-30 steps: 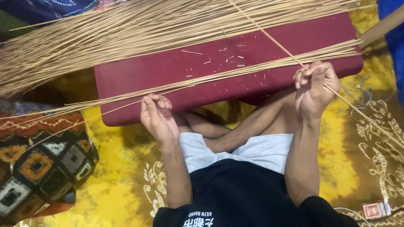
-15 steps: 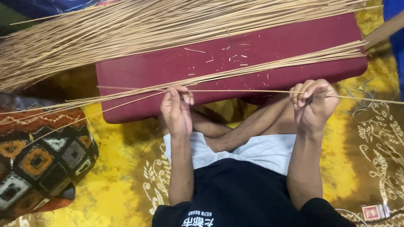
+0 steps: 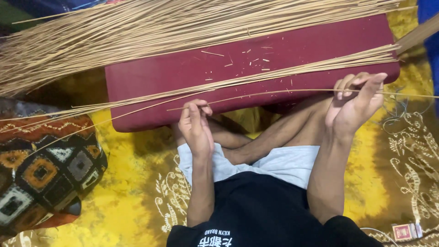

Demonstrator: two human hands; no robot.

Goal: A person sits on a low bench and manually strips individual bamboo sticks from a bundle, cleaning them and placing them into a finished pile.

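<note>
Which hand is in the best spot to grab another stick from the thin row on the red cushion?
Probably the right hand. It sits beside the thick end of the thin row of sticks on the red cushion. The left hand pinches the tip of the single stick stretched between both hands.

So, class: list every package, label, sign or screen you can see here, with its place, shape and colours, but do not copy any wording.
Small packet: lies on the yellow patterned cloth at bottom right, beyond the right arm; flat, rectangular, red and white.
Printed mark: on the black shirt at the bottom edge, below the left hand; small white lettering.
No signs or screens in view.
</note>
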